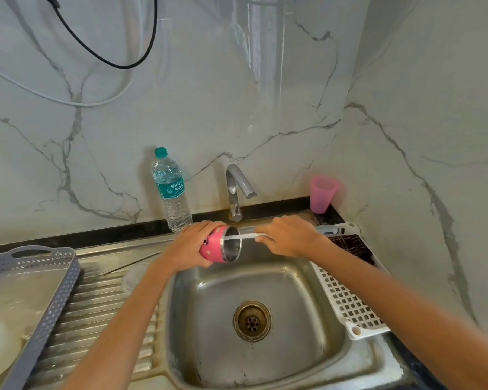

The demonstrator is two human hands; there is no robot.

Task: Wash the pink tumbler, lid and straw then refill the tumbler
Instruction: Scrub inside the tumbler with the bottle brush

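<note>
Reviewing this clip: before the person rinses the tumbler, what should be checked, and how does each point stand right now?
1. Grip: the left hand wraps round the tumbler, which is held on its side: ok.
2. Position: the tumbler is above the sink: ok.
3. Cleaning tool: the right hand holds a white tool whose far end is inside the tumbler's mouth: ok.
4. Rinse water: no stream shows from the tap: not ok.
5. Refill supply: the water bottle stands capped against the wall, left of the tap: ok.
6. Soap or dirt left inside the tumbler: cannot tell.
</note>
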